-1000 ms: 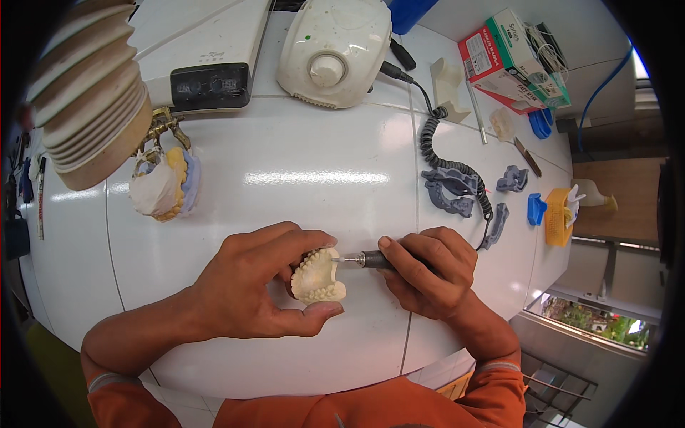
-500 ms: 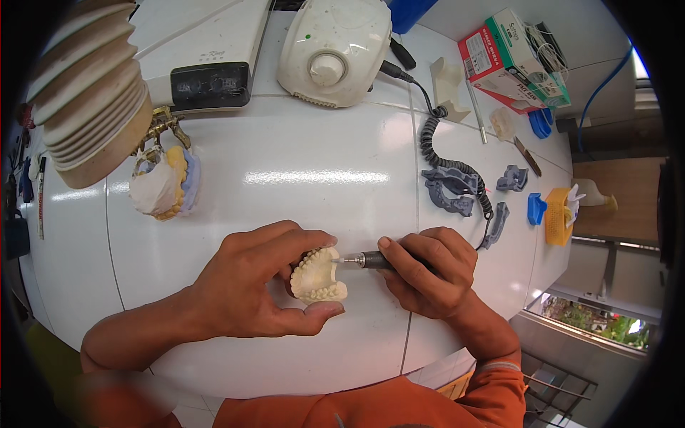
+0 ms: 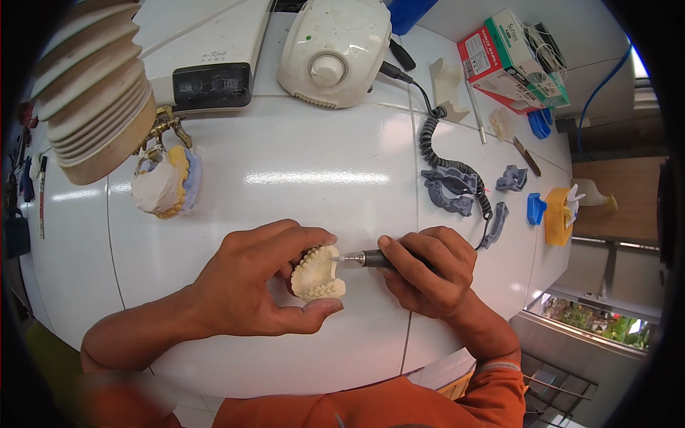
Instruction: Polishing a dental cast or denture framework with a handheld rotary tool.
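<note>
- At the near edge of the white tabletop (image 3: 300, 178), the left hand (image 3: 250, 285) cradles a cream plaster dental cast (image 3: 317, 274); its fingers are clamped on the cast, thumb under the toothed edge and the other fingers over the top; the cast sits just above the surface, teeth facing the person
- Just beside it, the right hand (image 3: 428, 271) has its fingers closed round a dark rotary handpiece (image 3: 371, 259); the thin metal tip points left and meets the right side of the cast; whether it truly touches I cannot tell
- From the handpiece a black coiled cord (image 3: 439, 153) runs up the tabletop to a rounded cream control unit (image 3: 335, 50) with a dial on top
- Left of that unit lies a flat white device with a dark panel (image 3: 210, 85); further left, a ribbed beige hose (image 3: 93, 100) hangs over a second cast in an articulator (image 3: 164, 185), well apart from the hands
- To the right, grey moulded pieces (image 3: 449, 189), a blue tray (image 3: 535, 208), an orange basket (image 3: 559, 216) and a red and green carton (image 3: 510, 53)
- Orange sleeves (image 3: 499, 385) show at the lower edge
</note>
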Action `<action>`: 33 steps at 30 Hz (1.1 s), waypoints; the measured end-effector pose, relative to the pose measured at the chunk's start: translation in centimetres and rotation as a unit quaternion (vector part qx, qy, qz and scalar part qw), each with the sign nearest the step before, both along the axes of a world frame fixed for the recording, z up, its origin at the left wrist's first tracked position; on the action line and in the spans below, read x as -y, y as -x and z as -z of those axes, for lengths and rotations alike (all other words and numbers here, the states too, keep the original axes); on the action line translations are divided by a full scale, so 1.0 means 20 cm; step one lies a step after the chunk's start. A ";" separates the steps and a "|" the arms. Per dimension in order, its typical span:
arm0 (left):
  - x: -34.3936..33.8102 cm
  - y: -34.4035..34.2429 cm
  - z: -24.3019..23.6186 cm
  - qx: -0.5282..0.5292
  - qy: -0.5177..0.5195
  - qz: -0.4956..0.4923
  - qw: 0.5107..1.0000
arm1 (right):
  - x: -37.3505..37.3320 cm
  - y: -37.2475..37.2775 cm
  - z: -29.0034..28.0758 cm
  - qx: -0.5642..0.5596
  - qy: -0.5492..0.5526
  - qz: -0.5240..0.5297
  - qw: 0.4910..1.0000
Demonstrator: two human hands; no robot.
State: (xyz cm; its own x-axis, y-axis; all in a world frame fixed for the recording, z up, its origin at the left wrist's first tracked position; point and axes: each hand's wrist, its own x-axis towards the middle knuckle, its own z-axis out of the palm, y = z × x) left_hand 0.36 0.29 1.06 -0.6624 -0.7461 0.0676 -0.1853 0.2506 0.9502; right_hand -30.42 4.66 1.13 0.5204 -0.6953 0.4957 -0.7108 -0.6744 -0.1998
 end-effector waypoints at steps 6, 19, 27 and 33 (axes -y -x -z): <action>0.01 0.00 0.01 -0.014 -0.002 0.006 1.000 | 0.00 0.00 0.00 0.006 0.005 0.001 1.000; 0.01 -0.02 0.02 -0.043 -0.023 0.018 0.999 | 0.00 0.00 0.00 0.004 -0.002 0.013 1.000; 0.00 -0.02 0.02 -0.040 -0.014 0.014 0.999 | 0.00 0.00 0.00 0.015 0.002 -0.004 1.000; 0.01 -0.01 0.00 -0.026 -0.015 0.014 0.999 | 0.00 0.00 0.00 0.017 0.005 0.003 1.000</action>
State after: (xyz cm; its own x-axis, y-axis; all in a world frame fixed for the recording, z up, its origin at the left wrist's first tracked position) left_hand 0.64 0.02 1.15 -0.6787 -0.7299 0.0810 -0.1283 0.2264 0.9656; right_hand -30.47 4.73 1.04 0.4987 -0.6942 0.5191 -0.7086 -0.6714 -0.2171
